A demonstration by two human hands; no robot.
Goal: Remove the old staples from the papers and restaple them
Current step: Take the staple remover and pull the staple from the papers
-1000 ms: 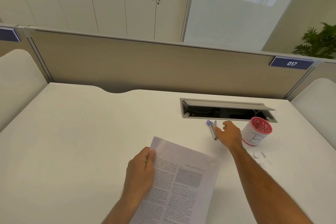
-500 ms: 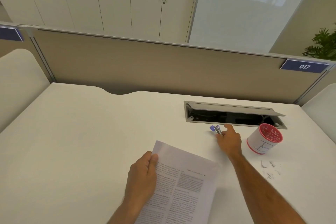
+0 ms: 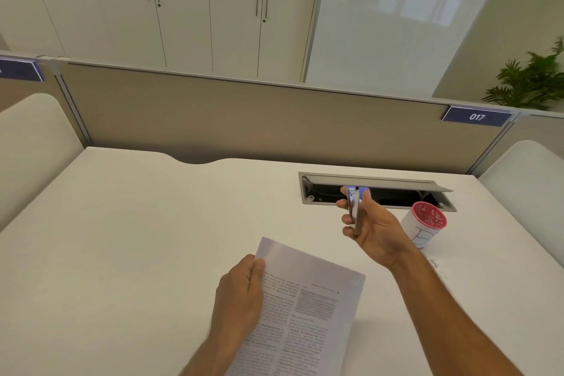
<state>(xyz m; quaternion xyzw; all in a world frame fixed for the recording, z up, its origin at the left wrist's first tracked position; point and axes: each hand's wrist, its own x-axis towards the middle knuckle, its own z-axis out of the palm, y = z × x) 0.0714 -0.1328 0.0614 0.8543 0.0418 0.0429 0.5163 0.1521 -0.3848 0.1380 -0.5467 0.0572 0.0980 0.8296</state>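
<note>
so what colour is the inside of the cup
Red, speckled white, best seen in the head view: cup.

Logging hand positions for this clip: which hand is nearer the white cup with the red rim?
Right. The right hand, gripping the stapler, is just left of the white cup with the red rim; the left hand holds the papers farther away.

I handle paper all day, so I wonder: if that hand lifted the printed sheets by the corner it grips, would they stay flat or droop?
Probably droop: the papers look thin, and the left hand pinches only the top left corner. With old staples out, the sheets may also fan apart. They look light, so a nudge would likely slide them over the smooth desk.
</note>
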